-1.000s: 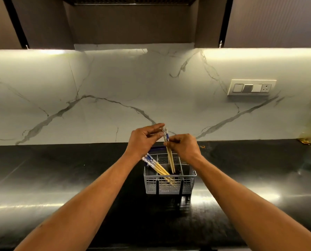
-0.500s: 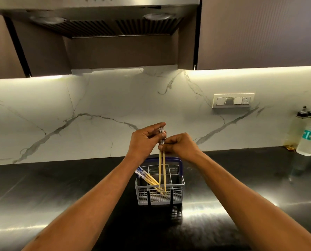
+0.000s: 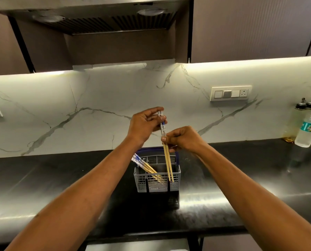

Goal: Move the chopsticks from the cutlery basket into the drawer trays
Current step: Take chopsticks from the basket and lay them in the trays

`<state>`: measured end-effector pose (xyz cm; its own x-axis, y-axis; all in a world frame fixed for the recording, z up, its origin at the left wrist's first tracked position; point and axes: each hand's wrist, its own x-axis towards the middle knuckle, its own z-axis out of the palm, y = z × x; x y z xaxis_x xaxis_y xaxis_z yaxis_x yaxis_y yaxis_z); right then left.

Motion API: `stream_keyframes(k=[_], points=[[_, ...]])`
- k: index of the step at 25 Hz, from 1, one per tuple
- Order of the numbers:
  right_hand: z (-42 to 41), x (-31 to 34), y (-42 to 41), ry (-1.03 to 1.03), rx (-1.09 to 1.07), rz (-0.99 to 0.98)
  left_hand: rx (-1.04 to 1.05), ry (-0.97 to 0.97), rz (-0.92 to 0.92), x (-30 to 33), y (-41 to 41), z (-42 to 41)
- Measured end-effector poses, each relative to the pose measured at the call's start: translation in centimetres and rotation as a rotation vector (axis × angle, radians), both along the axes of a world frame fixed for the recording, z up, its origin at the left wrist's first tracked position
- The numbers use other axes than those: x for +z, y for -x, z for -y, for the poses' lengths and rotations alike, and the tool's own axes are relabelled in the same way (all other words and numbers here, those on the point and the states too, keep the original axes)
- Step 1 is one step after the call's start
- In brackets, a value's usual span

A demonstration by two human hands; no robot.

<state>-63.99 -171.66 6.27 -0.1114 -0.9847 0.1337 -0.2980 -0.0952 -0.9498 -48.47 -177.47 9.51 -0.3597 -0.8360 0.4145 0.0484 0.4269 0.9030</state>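
A grey plastic cutlery basket (image 3: 157, 185) with a blue handle stands on the dark counter. A pair of wooden chopsticks (image 3: 167, 160) with blue-and-white tops hangs nearly upright over it, tips level with the basket's front wall. My left hand (image 3: 144, 125) pinches the pair's top end. My right hand (image 3: 182, 139) grips the pair lower down, at mid-length. Several more chopsticks (image 3: 145, 166) lean to the left inside the basket. The drawer trays are not in view.
The black counter (image 3: 60, 187) runs the full width, backed by a white marble wall with a switch plate (image 3: 230, 93). A water bottle (image 3: 307, 129) and oil bottles (image 3: 305, 105) stand at the far right. A range hood (image 3: 96, 17) hangs overhead.
The pair of chopsticks has risen out of the basket. My right hand has slid down from the top to mid-length while my left keeps the top. The camera has tilted up.
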Motion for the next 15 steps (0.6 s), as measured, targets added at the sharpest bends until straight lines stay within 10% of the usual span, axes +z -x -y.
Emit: stream_keyframes(k=[15], points=[[-7.3, -11.2, -1.2, -0.161, -0.016, 0.067, -0.137, -0.402, -0.090, -9.2, -1.3, -5.0]])
